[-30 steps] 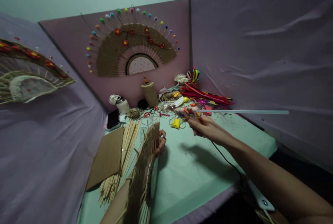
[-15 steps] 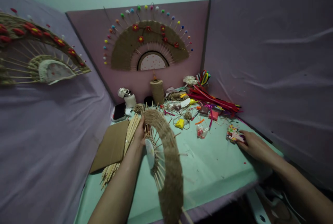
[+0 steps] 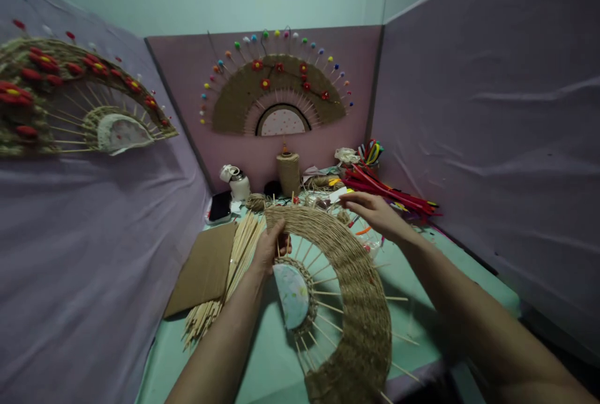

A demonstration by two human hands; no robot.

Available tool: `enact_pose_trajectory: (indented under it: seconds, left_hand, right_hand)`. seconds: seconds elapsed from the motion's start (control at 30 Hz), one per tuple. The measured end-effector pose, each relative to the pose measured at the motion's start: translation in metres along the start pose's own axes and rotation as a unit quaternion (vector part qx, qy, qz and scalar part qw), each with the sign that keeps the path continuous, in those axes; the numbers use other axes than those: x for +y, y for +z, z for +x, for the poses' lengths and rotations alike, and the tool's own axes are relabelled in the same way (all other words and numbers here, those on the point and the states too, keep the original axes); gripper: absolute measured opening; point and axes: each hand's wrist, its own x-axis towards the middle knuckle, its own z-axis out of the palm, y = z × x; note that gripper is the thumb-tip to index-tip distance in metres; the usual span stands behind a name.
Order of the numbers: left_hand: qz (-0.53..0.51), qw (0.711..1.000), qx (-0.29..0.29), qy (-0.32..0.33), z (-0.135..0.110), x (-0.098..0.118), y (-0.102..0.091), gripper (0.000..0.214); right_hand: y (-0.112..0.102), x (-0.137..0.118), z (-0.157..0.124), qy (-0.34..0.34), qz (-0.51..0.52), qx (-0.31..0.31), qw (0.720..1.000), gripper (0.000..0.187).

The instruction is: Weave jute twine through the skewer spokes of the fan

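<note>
My left hand (image 3: pixel 272 244) is closed around the upper left end of a half-ring fan (image 3: pixel 360 285) woven from brown twine over thin wooden sticks. The fan is tilted over the table, its lower end reaching the bottom of the view. At its inner side sits a pale floral half-circle (image 3: pixel 291 297) edged with twine. My right hand (image 3: pixel 375 211) is stretched out above the craft supplies at the back, fingers extended beside a white piece (image 3: pixel 338 195). I see nothing held in it. The fan and right forearm cover part of the small supplies.
Cardboard (image 3: pixel 204 266) and a bundle of sticks (image 3: pixel 241 247) lie left. Behind stand a twine spool (image 3: pixel 288 174) and a white jar (image 3: pixel 240 186); red pipe cleaners (image 3: pixel 389 190) lie at back right. Finished fans hang on the back panel (image 3: pixel 281 88) and left cloth (image 3: pixel 42 97).
My right hand has left the colourful patterned packet at the right and moved left and back over the supplies. The fan has turned its face more toward me. The view has tilted up.
</note>
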Motion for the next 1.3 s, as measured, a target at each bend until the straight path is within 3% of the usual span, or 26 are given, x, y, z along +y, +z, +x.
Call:
enact_pose_trajectory:
  seconds: [0.1, 0.2, 0.33, 0.5, 0.87, 1.3]
  left_hand:
    - [0.036, 0.999, -0.013, 0.027, -0.010, 0.003, 0.009, 0.041]
    - [0.043, 0.998, -0.018, 0.032, -0.015, 0.005, 0.012, 0.041]
    - [0.040, 0.998, -0.012, 0.041, -0.016, 0.003, 0.007, 0.038]
    - [0.049, 0.998, 0.003, 0.038, -0.015, 0.000, 0.002, 0.039]
    - [0.065, 0.997, -0.004, 0.037, -0.012, -0.005, 0.000, 0.038]
    - [0.076, 0.997, -0.003, 0.022, -0.014, -0.004, 0.003, 0.041]
  right_hand:
    - [0.035, -0.007, 0.033, 0.010, 0.116, -0.041, 0.992, 0.036]
    - [0.059, -0.001, 0.050, 0.044, 0.224, -0.116, 0.967, 0.041]
    - [0.075, 0.007, 0.057, 0.081, 0.279, -0.150, 0.945, 0.037]
    - [0.088, 0.019, 0.057, 0.087, 0.302, -0.152, 0.937, 0.036]
    - [0.086, 0.034, 0.061, 0.088, 0.289, -0.148, 0.942, 0.039]
    - [0.080, 0.031, 0.056, 0.116, 0.350, -0.192, 0.909, 0.034]
